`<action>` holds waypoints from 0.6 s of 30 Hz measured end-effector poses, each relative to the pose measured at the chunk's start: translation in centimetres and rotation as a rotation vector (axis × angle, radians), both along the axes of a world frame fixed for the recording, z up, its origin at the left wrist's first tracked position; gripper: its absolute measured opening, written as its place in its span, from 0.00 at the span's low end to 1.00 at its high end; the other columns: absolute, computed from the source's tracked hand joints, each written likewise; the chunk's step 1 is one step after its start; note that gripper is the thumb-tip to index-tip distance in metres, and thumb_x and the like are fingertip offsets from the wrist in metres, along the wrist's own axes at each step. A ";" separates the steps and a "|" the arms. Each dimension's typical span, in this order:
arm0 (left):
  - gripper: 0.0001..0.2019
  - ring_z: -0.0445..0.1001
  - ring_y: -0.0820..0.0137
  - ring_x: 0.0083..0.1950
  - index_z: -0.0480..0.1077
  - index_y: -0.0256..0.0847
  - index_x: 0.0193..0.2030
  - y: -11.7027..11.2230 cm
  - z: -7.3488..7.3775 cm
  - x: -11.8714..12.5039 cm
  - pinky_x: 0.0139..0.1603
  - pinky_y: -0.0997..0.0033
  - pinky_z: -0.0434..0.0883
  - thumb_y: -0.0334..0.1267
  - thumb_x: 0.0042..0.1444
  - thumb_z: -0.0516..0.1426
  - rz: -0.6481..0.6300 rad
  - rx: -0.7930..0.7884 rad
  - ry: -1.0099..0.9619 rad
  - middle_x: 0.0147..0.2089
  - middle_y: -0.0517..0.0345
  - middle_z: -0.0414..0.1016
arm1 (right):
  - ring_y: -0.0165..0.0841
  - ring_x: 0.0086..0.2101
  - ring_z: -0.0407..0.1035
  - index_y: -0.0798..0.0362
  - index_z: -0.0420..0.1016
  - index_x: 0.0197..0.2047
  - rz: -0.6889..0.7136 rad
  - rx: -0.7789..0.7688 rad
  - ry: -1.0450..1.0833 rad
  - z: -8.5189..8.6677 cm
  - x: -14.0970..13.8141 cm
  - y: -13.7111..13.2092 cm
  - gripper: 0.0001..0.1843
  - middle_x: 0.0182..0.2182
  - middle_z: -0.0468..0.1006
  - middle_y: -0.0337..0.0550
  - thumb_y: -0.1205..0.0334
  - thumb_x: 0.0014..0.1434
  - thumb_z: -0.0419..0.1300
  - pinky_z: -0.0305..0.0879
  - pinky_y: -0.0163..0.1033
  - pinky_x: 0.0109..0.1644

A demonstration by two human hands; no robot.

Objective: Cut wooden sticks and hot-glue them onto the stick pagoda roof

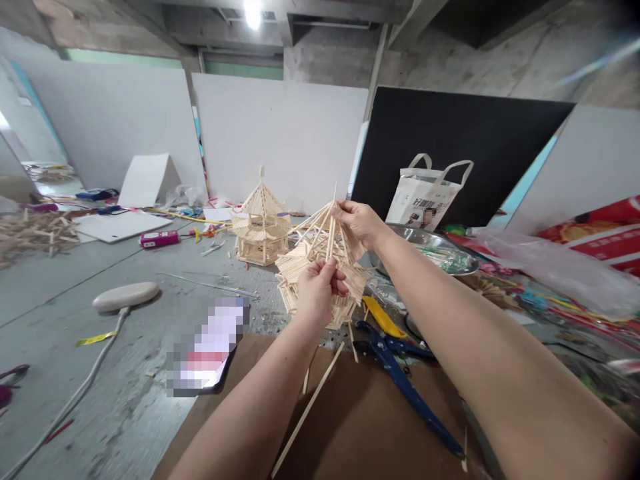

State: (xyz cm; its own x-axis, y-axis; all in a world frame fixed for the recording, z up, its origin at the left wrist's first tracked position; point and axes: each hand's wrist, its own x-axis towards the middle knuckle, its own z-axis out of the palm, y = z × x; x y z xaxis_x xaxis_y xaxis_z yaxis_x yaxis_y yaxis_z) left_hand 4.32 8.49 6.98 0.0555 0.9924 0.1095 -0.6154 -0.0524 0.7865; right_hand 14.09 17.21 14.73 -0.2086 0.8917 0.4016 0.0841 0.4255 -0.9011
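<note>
I hold a small pavilion model built of thin wooden sticks (300,267) up in front of me. My left hand (315,290) is closed around its lower tiers and pinches the foot of one upright stick. My right hand (357,223) pinches the tops of the roof sticks where they meet at the peak. A second, finished stick pavilion (260,227) stands on the grey floor just behind and to the left.
Blue-handled cutters (405,387) and a loose long stick (307,410) lie on brown cardboard (350,433) below my arms. A yellow tool (383,317), a metal bowl (435,243), a white tote bag (425,197), a phone (210,347) and a stick pile (35,233) surround me.
</note>
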 end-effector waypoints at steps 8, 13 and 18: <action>0.14 0.62 0.81 0.13 0.58 0.37 0.26 0.1 -0.1 -0.1 0.14 0.82 0.59 0.44 0.42 0.58 -0.001 -0.003 0.010 0.18 0.65 0.66 | 0.33 0.33 0.68 0.55 0.72 0.35 -0.033 0.018 -0.013 0.1 -0.4 -0.1 0.18 0.27 0.75 0.39 0.51 0.42 0.61 0.63 0.39 0.37; 0.16 0.62 0.81 0.14 0.58 0.38 0.28 0.1 -0.2 -0.1 0.15 0.81 0.60 0.44 0.39 0.60 0.004 -0.003 0.039 0.18 0.66 0.66 | 0.32 0.33 0.67 0.55 0.72 0.37 -0.062 0.042 -0.044 0.0 -0.4 -0.3 0.20 0.28 0.75 0.39 0.50 0.43 0.60 0.63 0.37 0.36; 0.15 0.62 0.81 0.14 0.58 0.37 0.27 0.0 -0.1 -0.2 0.14 0.82 0.59 0.44 0.41 0.59 0.047 -0.011 0.062 0.18 0.65 0.66 | 0.29 0.31 0.67 0.54 0.72 0.37 -0.088 0.065 -0.055 -0.1 -0.3 -0.4 0.20 0.30 0.75 0.39 0.49 0.43 0.59 0.63 0.36 0.36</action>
State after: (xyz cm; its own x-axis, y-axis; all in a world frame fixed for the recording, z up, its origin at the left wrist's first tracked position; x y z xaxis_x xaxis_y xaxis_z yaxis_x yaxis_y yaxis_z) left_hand 4.15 8.53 6.87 0.0153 0.9952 0.0967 -0.5625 -0.0714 0.8237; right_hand 13.80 16.82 14.64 -0.1542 0.8801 0.4491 0.1715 0.4715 -0.8650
